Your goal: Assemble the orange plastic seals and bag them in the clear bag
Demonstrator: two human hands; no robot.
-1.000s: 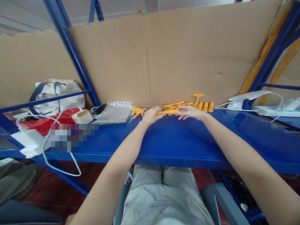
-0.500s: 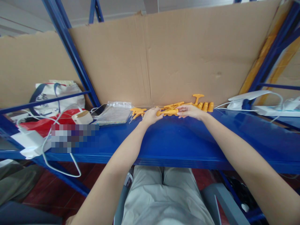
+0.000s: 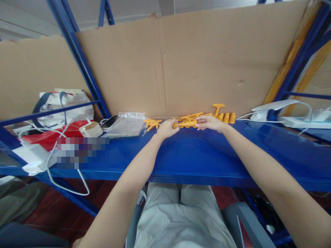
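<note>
My left hand (image 3: 167, 128) is closed around a small yellow plastic piece (image 3: 175, 125) whose rounded end shows between thumb and fingers. My right hand (image 3: 209, 122) has its fingertips pinched at the right end of a yellow cup-shaped piece (image 3: 191, 123) lying among other yellow parts. Behind the hands lie more yellow parts (image 3: 195, 115) in a low heap. A yellow T-shaped handle (image 3: 218, 107) stands beyond the right hand, beside several upright yellow cups (image 3: 227, 117). Left of my left hand are yellow pieces (image 3: 152, 123) with thin metal spirals (image 3: 144, 131).
The blue shelf (image 3: 196, 155) is backed by a cardboard sheet (image 3: 207, 62). A clear plastic bag (image 3: 126, 125), a white adapter (image 3: 91, 129) and cables lie left; a power strip (image 3: 305, 120) is right. Blue posts (image 3: 82, 65) rise at both sides.
The left hand has turned slightly, and the yellow piece in it shows more of its end. The right hand has barely moved.
</note>
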